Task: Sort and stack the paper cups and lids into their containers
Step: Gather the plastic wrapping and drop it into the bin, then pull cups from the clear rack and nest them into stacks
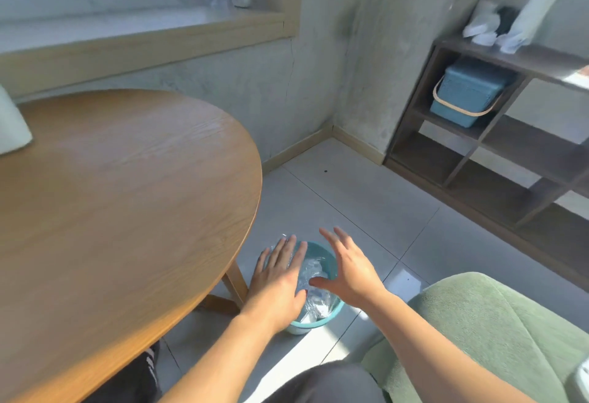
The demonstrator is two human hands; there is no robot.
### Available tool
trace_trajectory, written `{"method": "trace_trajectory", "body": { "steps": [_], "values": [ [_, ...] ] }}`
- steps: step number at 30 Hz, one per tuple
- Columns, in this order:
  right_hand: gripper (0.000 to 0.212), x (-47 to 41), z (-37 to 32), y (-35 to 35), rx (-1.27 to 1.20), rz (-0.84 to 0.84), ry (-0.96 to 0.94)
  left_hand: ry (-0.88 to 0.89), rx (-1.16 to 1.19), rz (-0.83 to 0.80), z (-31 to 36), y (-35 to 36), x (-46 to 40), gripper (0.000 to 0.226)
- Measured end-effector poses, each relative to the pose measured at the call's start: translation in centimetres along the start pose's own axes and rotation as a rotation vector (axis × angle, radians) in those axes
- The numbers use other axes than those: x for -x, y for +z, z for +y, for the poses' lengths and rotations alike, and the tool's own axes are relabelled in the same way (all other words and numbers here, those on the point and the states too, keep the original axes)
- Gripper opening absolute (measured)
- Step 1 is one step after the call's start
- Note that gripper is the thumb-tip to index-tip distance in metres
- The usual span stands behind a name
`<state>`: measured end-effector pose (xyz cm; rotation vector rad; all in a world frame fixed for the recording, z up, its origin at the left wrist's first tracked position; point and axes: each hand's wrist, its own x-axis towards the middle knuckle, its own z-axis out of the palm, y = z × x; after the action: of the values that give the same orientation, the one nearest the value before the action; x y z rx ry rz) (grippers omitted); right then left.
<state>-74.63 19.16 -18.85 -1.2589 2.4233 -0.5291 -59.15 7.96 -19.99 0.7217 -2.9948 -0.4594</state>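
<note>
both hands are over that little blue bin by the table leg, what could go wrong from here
1. The left hand and right hand hover open over the blue bin, holding nothing; a careless reach could tip it, since it stands free on the floor tiles.
2. The clear plastic liner looks loose and crumpled, so fingers may snag it and drag it out.
3. The bin sits close to the table leg, leaving little room on that side.
</note>
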Motion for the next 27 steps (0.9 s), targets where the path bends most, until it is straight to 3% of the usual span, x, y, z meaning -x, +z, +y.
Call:
{"method": "trace_trajectory", "body": {
  "steps": [8,13,19,27],
  "values": [
    [0.089,4.4,-8.3,-10.6,0.189,0.220,-0.240,0.108,-0.049,0.336,3.3,-12.4,5.7,0.093],
    [0.082,6.3,-16.2,-13.1,0.433,0.345,-0.450,0.034,-0.184,0.501,0.6,-19.9,11.4,0.089],
    [0.082,7.4,-26.7,-11.0,0.433,0.376,-0.659,-0.187,-0.295,0.545,-5.8,-25.4,19.2,0.089],
    [0.076,6.8,-39.9,-3.7,0.212,0.204,-0.829,-0.402,-0.213,0.709,-15.6,-28.2,30.0,0.075]
  ]
}}
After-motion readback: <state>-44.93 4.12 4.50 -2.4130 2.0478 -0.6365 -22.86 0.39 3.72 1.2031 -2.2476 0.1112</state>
